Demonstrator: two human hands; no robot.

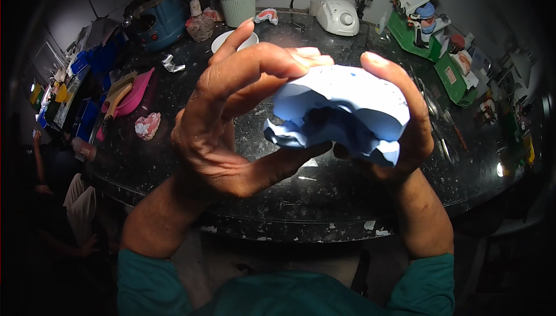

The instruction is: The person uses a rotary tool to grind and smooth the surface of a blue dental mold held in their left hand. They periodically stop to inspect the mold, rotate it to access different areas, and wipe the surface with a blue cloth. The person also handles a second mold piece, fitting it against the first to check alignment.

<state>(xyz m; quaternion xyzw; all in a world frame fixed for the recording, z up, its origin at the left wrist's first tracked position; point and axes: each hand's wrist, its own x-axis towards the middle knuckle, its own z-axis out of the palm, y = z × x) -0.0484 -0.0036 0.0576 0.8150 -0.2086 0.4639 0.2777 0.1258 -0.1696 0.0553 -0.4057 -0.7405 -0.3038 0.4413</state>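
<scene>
Above the black worktable (324,200), I hold a pale blue dental cast (347,93) raised between both hands. Its top is smooth and rounded; the edge facing me is jagged, with a dark hollow beneath it. My left hand (223,113) grips the cast's left side, fingertips on the upper edge and thumb stretched under the lower edge. Around its right side wraps my right hand (416,119), with one fingertip up at the top right corner. The cast and the hand itself hide most of the right fingers.
Left lie a pink dustpan (138,91), a brush (117,96) and a pink-and-white dental model (147,126). Behind stand a blue machine (153,26), a ribbed cup (237,8), a white bowl (252,40) and a white dial box (337,16). Green trays (449,79) and slim tools (443,142) lie right.
</scene>
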